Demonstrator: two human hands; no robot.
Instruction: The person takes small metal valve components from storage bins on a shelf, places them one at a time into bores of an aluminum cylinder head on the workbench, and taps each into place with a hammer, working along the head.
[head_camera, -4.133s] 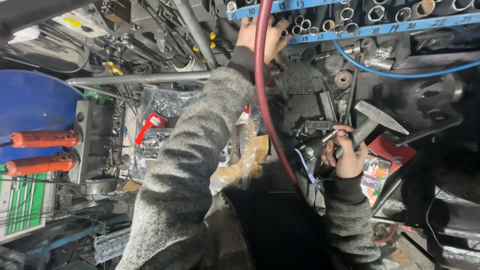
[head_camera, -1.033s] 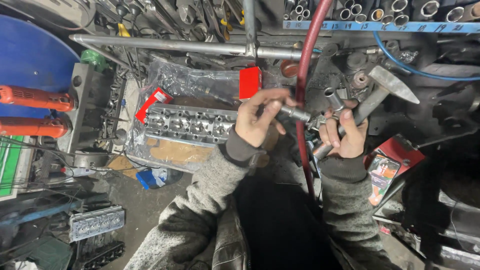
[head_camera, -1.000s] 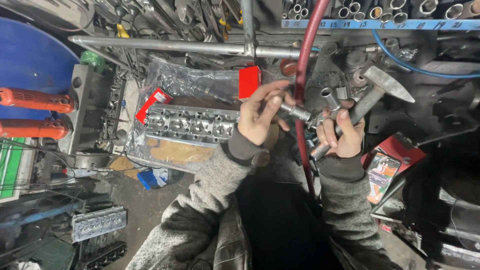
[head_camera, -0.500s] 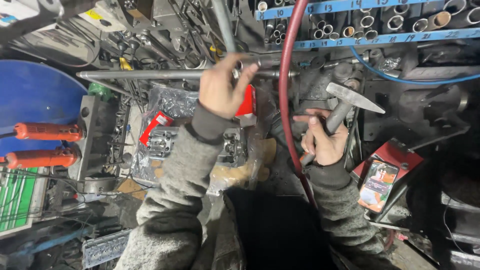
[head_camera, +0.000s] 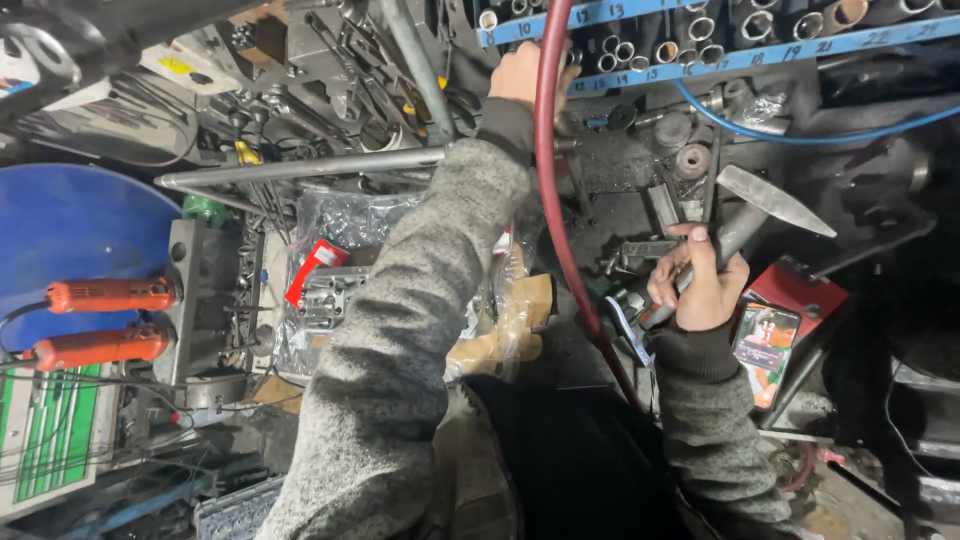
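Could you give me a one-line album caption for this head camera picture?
Left hand reaches to the blue rack of metal sockets while the right hand grips a steel hammer.

A second ago I had my left hand (head_camera: 522, 72) down beside the right at a small metal piece; it has since risen past the grey bar (head_camera: 300, 166) and now rests at the blue socket rack (head_camera: 700, 55), behind the red hose (head_camera: 548, 150). My right hand (head_camera: 700, 290) has kept the hammer (head_camera: 745, 215), now lower and alone.
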